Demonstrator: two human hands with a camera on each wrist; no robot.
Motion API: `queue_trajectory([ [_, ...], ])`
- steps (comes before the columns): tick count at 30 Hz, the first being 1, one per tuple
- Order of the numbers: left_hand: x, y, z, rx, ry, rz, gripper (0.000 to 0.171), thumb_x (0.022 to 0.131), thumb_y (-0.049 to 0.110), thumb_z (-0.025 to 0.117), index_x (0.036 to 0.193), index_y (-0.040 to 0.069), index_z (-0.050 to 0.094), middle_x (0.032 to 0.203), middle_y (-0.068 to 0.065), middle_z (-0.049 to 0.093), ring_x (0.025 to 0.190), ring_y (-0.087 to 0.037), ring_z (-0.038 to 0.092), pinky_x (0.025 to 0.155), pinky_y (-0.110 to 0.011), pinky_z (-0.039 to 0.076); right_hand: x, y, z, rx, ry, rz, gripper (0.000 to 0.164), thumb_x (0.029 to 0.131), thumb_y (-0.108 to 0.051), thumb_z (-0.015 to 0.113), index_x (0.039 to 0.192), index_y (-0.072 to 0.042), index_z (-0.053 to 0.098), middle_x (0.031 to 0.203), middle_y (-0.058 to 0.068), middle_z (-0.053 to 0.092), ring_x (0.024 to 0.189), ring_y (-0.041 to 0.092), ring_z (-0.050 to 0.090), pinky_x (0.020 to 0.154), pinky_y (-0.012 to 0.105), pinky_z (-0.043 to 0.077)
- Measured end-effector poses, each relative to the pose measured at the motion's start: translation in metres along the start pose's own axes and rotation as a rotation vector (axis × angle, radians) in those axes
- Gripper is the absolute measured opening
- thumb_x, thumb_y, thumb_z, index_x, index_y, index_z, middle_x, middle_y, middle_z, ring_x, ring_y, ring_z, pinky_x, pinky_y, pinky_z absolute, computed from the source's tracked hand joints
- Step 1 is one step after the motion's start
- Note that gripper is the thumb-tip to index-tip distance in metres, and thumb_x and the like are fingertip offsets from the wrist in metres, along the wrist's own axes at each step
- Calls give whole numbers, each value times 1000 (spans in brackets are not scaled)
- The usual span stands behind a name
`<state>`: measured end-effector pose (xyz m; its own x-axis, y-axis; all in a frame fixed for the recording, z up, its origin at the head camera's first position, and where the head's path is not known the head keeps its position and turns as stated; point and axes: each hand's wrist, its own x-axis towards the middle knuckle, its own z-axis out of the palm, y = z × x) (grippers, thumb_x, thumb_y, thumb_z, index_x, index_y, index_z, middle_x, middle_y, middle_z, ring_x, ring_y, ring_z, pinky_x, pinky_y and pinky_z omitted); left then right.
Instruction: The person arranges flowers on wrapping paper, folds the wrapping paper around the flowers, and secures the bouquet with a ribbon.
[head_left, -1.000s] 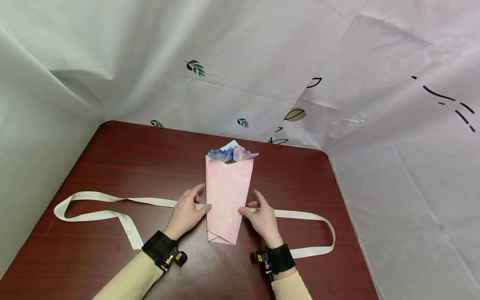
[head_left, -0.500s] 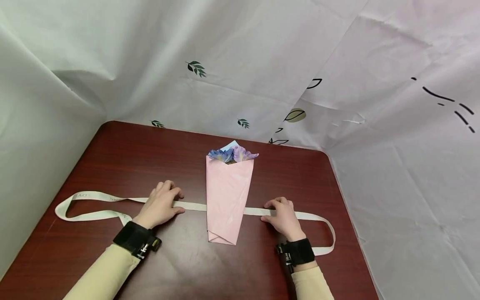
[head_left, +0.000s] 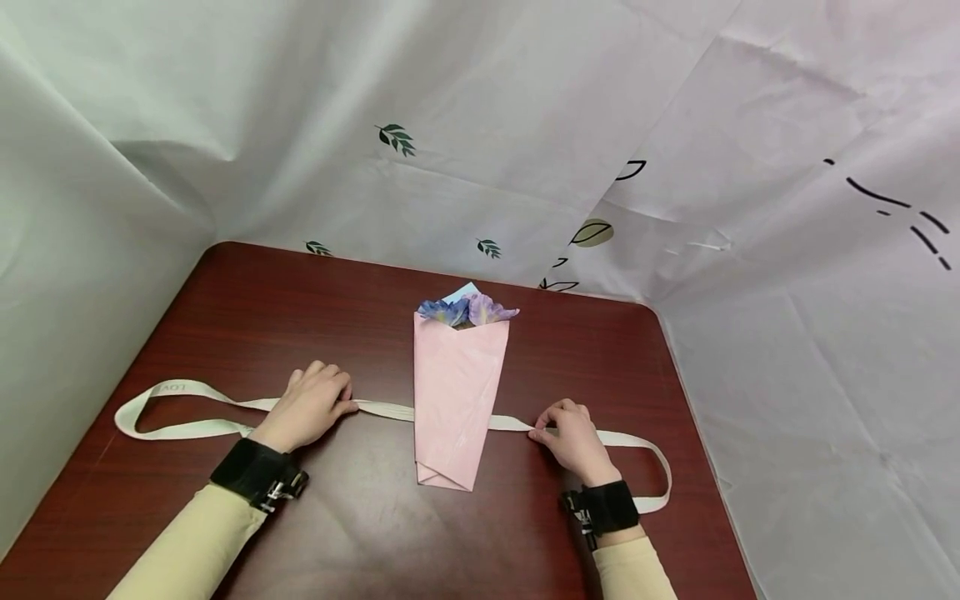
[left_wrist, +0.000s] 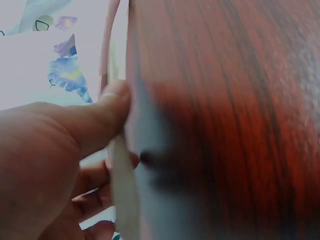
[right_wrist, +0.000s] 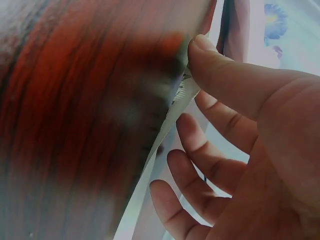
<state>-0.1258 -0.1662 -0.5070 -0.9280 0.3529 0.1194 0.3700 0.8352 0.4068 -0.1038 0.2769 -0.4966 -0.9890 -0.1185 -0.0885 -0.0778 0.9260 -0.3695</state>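
A bouquet wrapped in pink paper [head_left: 457,400] lies mid-table, with a blue flower [head_left: 444,312] and a lilac flower [head_left: 486,309] at its top. Beneath it passes a white ribbon [head_left: 390,410] that comes out on both sides. To the left of the bouquet my left hand [head_left: 307,404] pinches the ribbon between thumb and fingers. On the other side my right hand [head_left: 573,437] pinches it too, with the remaining fingers loosely bent in the right wrist view. Both hands are apart from the paper. Printed letters show on the ribbon's left loop.
The dark red-brown wooden table [head_left: 360,517] has rounded far corners. A pale curtain [head_left: 480,150] with leaf prints hangs behind it and along both sides. One ribbon loop lies at the far left, another curves round at the right.
Both hands have slid outward along the ribbon, away from the bouquet. Their thumbs and fingers have closed on it, and the ribbon now bunches at the pinches. The bouquet has stayed in place.
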Motion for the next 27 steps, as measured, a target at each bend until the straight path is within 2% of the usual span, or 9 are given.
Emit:
queue_trajectory([
  [5, -1, 2, 1, -91, -24, -18, 26, 88, 33, 80, 89, 19, 58, 65, 12, 49, 72, -13, 48, 76, -43, 30, -1, 1, 1, -13, 21, -40, 17, 89, -25, 80, 84, -22, 64, 102, 2, 63, 112, 34, 56, 92, 47, 47],
  [7, -2, 3, 1, -107, -34, -12, 30, 84, 30, 84, 100, 18, 61, 72, 11, 56, 74, -12, 53, 80, -46, 31, -1, 2, 2, -19, 38, -56, 14, 88, -18, 78, 89, -20, 64, 97, 0, 64, 111, 33, 57, 91, 46, 47],
  [10, -4, 3, 3, -109, -19, -1, 38, 81, 15, 83, 113, 16, 63, 86, 6, 66, 82, -17, 59, 84, -50, 32, -2, 3, 4, -24, 70, -61, 18, 84, -7, 74, 96, -18, 66, 86, -5, 61, 107, 30, 58, 85, 45, 48],
  [14, -6, 5, 8, -91, 95, -30, 40, 82, 1, 74, 119, 14, 65, 97, -2, 72, 93, -26, 61, 89, -56, 31, -6, 5, 9, -27, 135, -34, 24, 83, -4, 72, 103, -17, 69, 81, -7, 59, 103, 30, 58, 76, 46, 47],
  [17, -7, 10, 12, -102, 238, -86, 36, 82, 8, 76, 117, 13, 68, 102, -6, 71, 102, -32, 58, 91, -60, 30, -10, 4, 13, -15, 200, 17, 19, 85, -11, 76, 103, -18, 71, 86, -2, 62, 104, 33, 58, 76, 48, 47],
  [20, -7, 17, 19, -119, 386, -163, 45, 78, 15, 82, 121, 11, 68, 112, -13, 61, 111, -40, 49, 90, -60, 29, -13, 1, 15, -12, 265, 93, 16, 85, -19, 80, 100, -18, 74, 91, 4, 63, 104, 37, 55, 78, 52, 47],
  [24, -8, 27, 24, -130, 521, -308, 73, 71, 26, 88, 135, 7, 59, 109, -21, 49, 99, -43, 44, 79, -55, 33, -15, -5, 17, -31, 294, 179, 21, 85, -29, 81, 102, -19, 76, 78, 3, 62, 84, 33, 60, 65, 47, 48],
  [25, -8, 29, 25, -134, 534, -348, 79, 71, 31, 90, 138, 6, 56, 108, -22, 51, 95, -43, 46, 77, -54, 35, -16, -6, 17, -33, 285, 194, 21, 86, -31, 80, 104, -20, 76, 74, 2, 62, 76, 30, 61, 59, 44, 47],
  [27, -10, 32, 24, -161, 502, -439, 89, 72, 45, 88, 144, 8, 50, 95, -19, 55, 78, -38, 51, 63, -50, 39, -16, -9, 18, -24, 260, 217, 21, 89, -35, 77, 107, -23, 77, 69, -1, 65, 64, 23, 61, 49, 37, 44],
])
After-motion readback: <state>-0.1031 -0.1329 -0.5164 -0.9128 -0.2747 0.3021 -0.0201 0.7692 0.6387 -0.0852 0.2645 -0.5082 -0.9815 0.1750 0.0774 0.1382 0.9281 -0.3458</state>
